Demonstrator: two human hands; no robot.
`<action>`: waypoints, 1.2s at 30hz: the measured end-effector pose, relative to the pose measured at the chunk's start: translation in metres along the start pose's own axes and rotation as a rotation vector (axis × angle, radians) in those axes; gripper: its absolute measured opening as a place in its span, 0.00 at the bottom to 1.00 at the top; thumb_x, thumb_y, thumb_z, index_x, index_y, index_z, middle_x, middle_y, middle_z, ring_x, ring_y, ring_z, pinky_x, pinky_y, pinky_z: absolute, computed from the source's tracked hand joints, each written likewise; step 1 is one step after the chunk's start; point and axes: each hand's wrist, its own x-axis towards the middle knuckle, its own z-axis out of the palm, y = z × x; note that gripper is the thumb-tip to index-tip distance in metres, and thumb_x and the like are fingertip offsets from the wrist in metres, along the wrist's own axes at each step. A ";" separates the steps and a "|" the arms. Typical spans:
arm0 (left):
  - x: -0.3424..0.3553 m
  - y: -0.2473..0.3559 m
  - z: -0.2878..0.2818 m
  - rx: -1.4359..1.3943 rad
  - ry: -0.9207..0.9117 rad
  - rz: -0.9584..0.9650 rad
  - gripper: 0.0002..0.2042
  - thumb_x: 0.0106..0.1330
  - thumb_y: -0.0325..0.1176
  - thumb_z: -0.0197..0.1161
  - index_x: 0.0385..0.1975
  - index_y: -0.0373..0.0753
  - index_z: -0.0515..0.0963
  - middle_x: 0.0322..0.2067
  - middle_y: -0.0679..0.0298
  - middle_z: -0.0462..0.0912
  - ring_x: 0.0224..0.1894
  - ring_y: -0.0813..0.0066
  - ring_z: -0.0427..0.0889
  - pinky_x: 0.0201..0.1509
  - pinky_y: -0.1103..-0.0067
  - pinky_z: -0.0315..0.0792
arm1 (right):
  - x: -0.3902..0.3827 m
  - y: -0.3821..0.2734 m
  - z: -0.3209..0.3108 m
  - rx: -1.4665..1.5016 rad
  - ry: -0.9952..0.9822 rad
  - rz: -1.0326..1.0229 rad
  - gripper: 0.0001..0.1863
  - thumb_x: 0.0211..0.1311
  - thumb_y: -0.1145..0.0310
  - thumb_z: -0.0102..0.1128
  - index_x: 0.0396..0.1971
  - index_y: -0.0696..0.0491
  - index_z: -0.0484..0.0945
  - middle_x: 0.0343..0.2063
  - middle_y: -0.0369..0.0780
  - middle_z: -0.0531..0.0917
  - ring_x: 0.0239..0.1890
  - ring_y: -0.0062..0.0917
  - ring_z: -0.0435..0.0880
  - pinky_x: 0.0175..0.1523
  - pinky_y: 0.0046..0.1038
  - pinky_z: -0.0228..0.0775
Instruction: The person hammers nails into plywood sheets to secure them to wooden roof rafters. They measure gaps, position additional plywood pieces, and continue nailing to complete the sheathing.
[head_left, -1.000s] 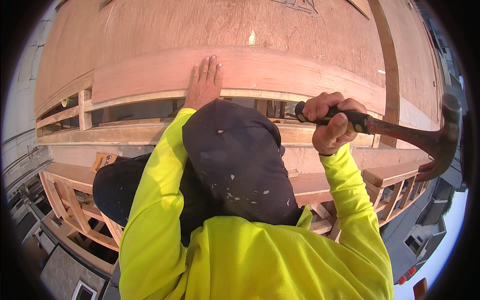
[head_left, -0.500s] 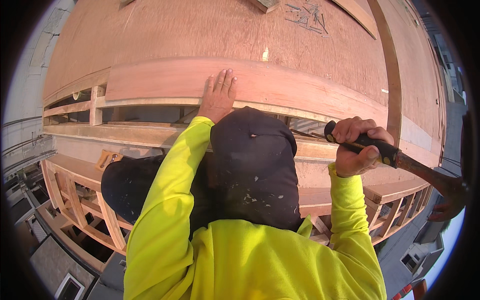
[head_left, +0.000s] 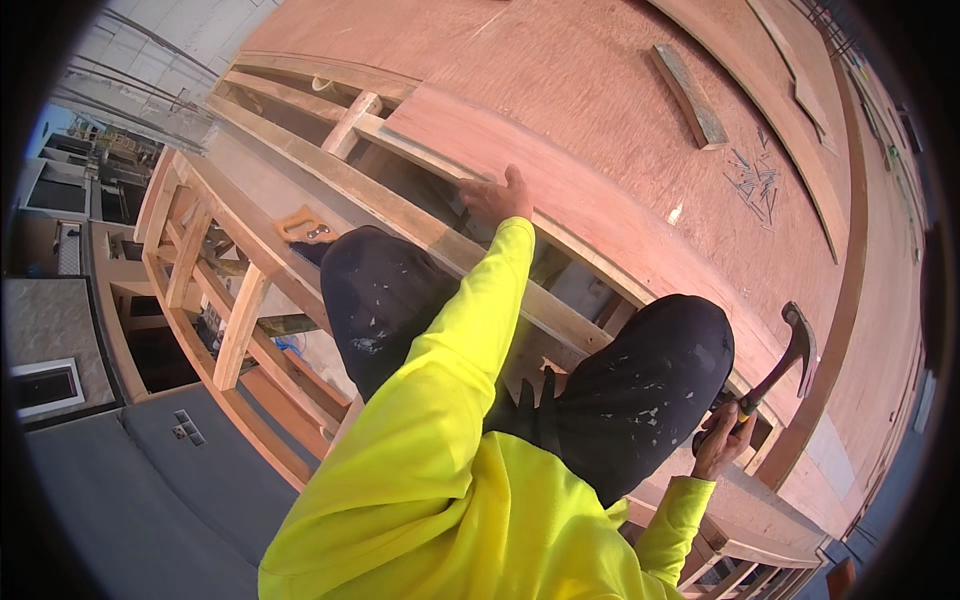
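Note:
My left hand (head_left: 497,200) is at the near edge of a long plywood strip (head_left: 570,195). Its thumb lies over the top while the fingers bend around the edge, their tips partly hidden. The strip lies along a timber frame, overlapping the plywood deck. Off to the right, beside my knee, my right hand (head_left: 722,446) is closed around the dark handle of a claw hammer (head_left: 778,370). The hammer's head points up and away, over the strip's right end.
Several loose nails (head_left: 755,185) lie on the plywood deck (head_left: 540,70) near a short wood block (head_left: 690,98). A handsaw (head_left: 303,226) rests by my left knee. Open gaps show between the frame timbers (head_left: 350,125). A slatted wooden railing (head_left: 240,325) stands at left, with a drop beyond.
My view has turned and shifted left. My left hand has gone from lying flat on the strip to its near edge. The hammer has come down beside my right knee, head now upward.

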 end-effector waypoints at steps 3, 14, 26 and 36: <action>0.047 -0.009 0.006 -0.182 -0.008 -0.319 0.50 0.60 0.61 0.63 0.62 0.18 0.49 0.53 0.30 0.71 0.54 0.38 0.78 0.53 0.58 0.78 | 0.017 -0.023 -0.006 0.031 0.054 -0.058 0.14 0.74 0.59 0.54 0.46 0.56 0.72 0.20 0.31 0.72 0.18 0.12 0.68 0.23 0.16 0.59; 0.066 -0.005 0.032 -0.359 0.133 -0.513 0.38 0.65 0.63 0.53 0.50 0.24 0.72 0.45 0.38 0.82 0.47 0.42 0.83 0.52 0.58 0.78 | 0.097 -0.017 0.008 -0.442 -0.112 -0.216 0.14 0.67 0.62 0.63 0.42 0.58 0.77 0.24 0.34 0.77 0.26 0.17 0.73 0.33 0.24 0.67; 0.074 0.015 0.037 -0.352 0.233 -0.515 0.38 0.65 0.56 0.59 0.61 0.25 0.61 0.50 0.34 0.78 0.52 0.39 0.81 0.55 0.56 0.77 | 0.131 0.092 0.064 -0.778 -0.441 -0.308 0.22 0.55 0.53 0.68 0.47 0.46 0.79 0.36 0.39 0.80 0.41 0.38 0.83 0.42 0.38 0.76; 0.037 0.032 0.009 -0.501 0.086 -0.558 0.38 0.66 0.61 0.53 0.56 0.25 0.70 0.54 0.44 0.78 0.51 0.49 0.81 0.55 0.63 0.77 | 0.226 0.088 0.092 -0.449 -0.242 -0.343 0.10 0.65 0.65 0.61 0.38 0.56 0.83 0.36 0.44 0.81 0.40 0.42 0.82 0.45 0.38 0.75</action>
